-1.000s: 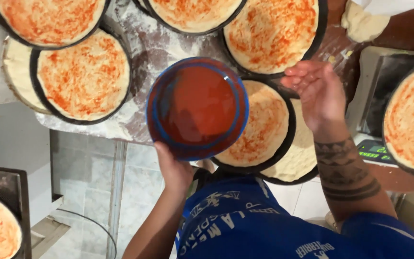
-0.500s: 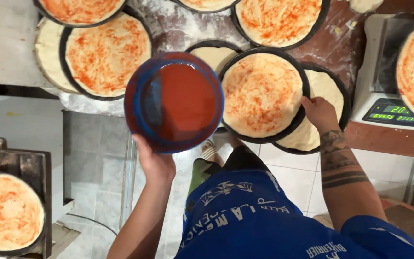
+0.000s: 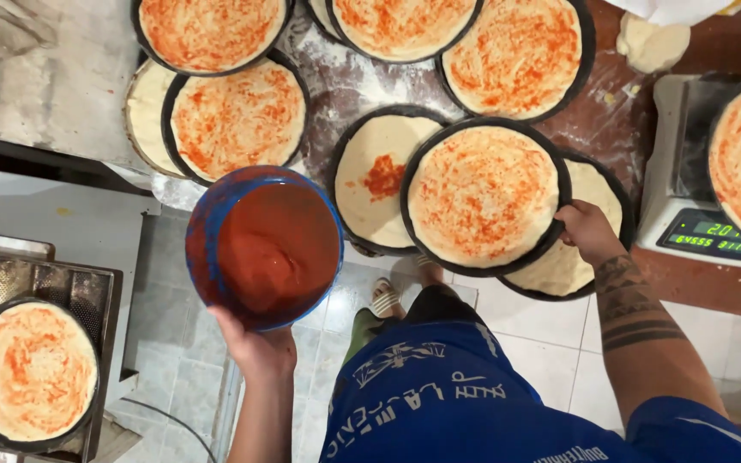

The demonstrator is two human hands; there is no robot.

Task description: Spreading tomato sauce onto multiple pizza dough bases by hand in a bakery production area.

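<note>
Blue round plastic bowl of red sauce (image 3: 265, 247) upright, mouth up, cupped from below in your left hand (image 3: 259, 350) | right hand (image 3: 587, 231) fingers closed on the rim of the round black pan of sauced dough (image 3: 484, 195), lying flat.

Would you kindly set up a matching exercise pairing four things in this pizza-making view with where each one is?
Things:
1. blue bowl of tomato sauce
2. sauced pizza base in a black pan
3. digital scale
4. base with a single dab of sauce

Places:
A. partly under the gripped pan, to its left
B. far right of the counter
C. held from below by the left hand
D. gripped at its rim by the right hand

Pairs: 1-C, 2-D, 3-B, 4-A
</note>
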